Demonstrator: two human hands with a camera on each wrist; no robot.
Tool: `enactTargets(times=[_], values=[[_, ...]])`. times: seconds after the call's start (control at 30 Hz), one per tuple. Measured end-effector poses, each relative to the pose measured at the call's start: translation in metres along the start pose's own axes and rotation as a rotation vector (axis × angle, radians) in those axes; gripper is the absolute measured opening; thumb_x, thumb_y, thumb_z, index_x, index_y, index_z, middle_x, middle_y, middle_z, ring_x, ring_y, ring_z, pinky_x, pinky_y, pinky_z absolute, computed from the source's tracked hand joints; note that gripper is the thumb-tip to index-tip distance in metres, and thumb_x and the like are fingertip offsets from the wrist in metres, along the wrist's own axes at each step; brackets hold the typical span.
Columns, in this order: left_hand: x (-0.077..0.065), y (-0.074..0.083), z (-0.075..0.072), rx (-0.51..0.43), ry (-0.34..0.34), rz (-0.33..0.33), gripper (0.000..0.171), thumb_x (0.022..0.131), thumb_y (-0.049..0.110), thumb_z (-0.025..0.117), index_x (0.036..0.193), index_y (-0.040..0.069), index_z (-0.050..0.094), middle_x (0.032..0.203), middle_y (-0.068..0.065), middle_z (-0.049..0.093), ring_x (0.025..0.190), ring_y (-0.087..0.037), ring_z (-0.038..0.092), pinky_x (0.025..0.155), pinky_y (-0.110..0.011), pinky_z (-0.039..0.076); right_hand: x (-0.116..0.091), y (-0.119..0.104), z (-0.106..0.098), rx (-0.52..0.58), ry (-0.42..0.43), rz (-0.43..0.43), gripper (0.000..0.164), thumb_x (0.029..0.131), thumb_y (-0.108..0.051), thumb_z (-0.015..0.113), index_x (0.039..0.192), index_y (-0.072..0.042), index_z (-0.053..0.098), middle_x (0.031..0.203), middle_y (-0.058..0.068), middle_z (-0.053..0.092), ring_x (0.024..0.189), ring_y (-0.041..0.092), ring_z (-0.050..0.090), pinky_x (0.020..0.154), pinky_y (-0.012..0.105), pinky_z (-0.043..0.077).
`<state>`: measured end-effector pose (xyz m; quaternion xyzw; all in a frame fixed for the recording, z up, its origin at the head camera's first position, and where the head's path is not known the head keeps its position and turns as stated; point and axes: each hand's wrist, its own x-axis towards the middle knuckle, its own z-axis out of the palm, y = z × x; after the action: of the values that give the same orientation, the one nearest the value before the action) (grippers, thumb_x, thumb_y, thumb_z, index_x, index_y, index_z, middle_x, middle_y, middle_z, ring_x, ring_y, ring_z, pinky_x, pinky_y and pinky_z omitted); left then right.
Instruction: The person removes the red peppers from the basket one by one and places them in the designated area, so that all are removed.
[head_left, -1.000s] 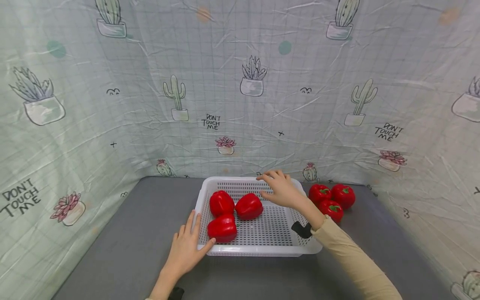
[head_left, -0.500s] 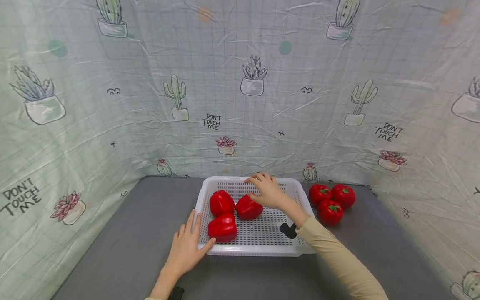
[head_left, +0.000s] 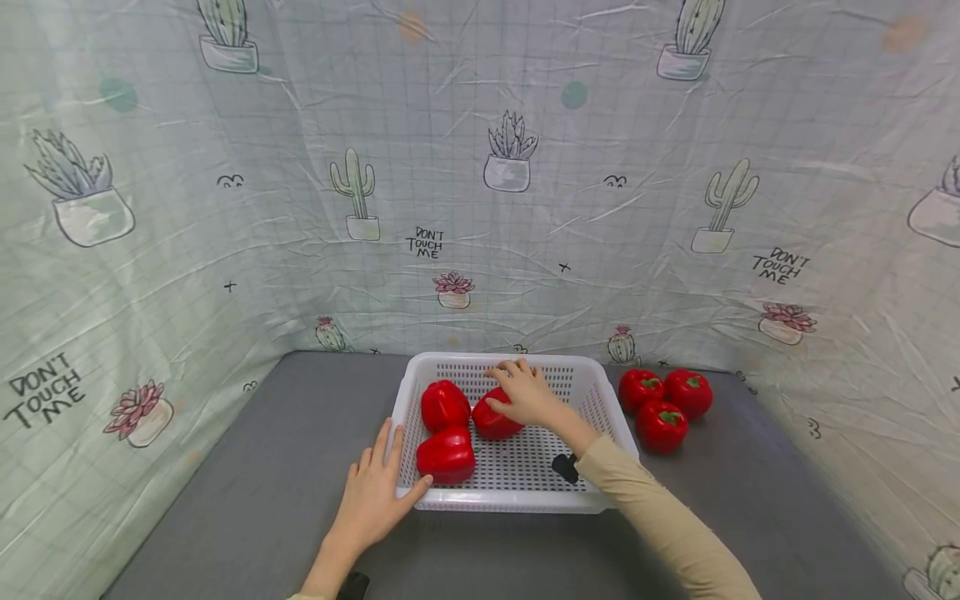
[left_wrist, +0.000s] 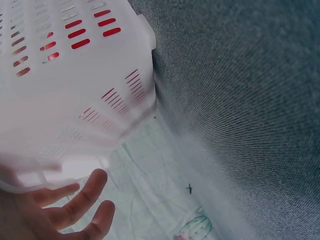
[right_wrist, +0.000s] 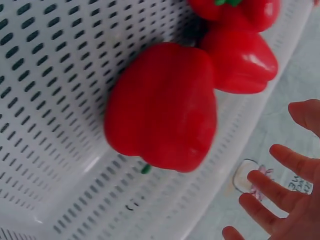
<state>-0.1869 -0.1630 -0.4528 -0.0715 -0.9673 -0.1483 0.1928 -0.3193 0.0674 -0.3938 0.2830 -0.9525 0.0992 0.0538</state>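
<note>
Three red bell peppers lie on their sides in the left half of a white perforated plastic basket [head_left: 525, 502]. My right hand [head_left: 528, 396] hovers over the rightmost bell pepper [head_left: 495, 419], its fingers spread and bent loosely. The right wrist view shows a gap between that hand [right_wrist: 290, 200] and the same pepper [right_wrist: 162, 107]. Beside it are the back-left pepper [head_left: 444, 407] and the front-left pepper [head_left: 446, 456]. My left hand [head_left: 371, 483] rests its spread fingers along the basket's left rim, thumb at the front corner. In the left wrist view its fingers [left_wrist: 82, 200] extend beside the basket wall [left_wrist: 65, 100].
Several things stand around: three more red bell peppers [head_left: 662, 425] with green stems cluster on the grey table [head_left: 262, 467], just right of the basket. A cactus-printed curtain [head_left: 450, 167] closes off the back and both sides.
My right hand has moved left and slightly down, from above the basket's right part to over the rightmost pepper inside. The left hand and all peppers have stayed in place.
</note>
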Motion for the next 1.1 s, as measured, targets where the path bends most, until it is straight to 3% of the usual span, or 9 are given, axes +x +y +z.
enactTargets(times=[0.17,0.43,0.8,1.1], values=[[0.000,0.000,0.000,-0.002,-0.004,0.001,0.080,0.075,0.050,0.059,0.134,0.001,0.037,0.142,-0.017,0.031,0.097,-0.030,0.049,0.074,-0.048,0.043,0.000,0.004,0.009,-0.030,-0.051,0.057,0.055,0.084,-0.041,0.056,0.131,-0.018,0.042,0.134,0.010,0.041,0.123,0.032,0.035,0.094,0.060,0.029],[0.000,0.001,-0.001,-0.008,0.005,0.009,0.080,0.075,0.050,0.059,0.134,0.001,0.037,0.141,-0.018,0.032,0.098,-0.031,0.049,0.074,-0.049,0.043,0.000,0.007,0.017,-0.083,-0.113,0.063,0.063,0.082,-0.046,0.057,0.135,-0.019,0.037,0.140,0.010,0.035,0.128,0.035,0.031,0.096,0.063,0.025],[0.001,0.000,0.000,-0.006,-0.002,0.005,0.080,0.075,0.050,0.060,0.134,0.001,0.037,0.142,-0.017,0.031,0.099,-0.031,0.049,0.075,-0.050,0.042,0.003,0.008,0.029,-0.093,-0.214,0.025,0.069,0.078,-0.044,0.061,0.137,-0.021,0.033,0.142,0.009,0.033,0.129,0.035,0.028,0.098,0.062,0.023],[0.000,-0.001,0.000,-0.005,0.010,0.013,0.079,0.075,0.049,0.060,0.134,0.002,0.038,0.142,-0.017,0.031,0.098,-0.031,0.049,0.074,-0.050,0.043,0.006,0.008,0.041,-0.265,-0.195,-0.043,0.071,0.070,-0.041,0.071,0.132,-0.022,0.040,0.137,0.009,0.037,0.122,0.029,0.034,0.097,0.057,0.028]])
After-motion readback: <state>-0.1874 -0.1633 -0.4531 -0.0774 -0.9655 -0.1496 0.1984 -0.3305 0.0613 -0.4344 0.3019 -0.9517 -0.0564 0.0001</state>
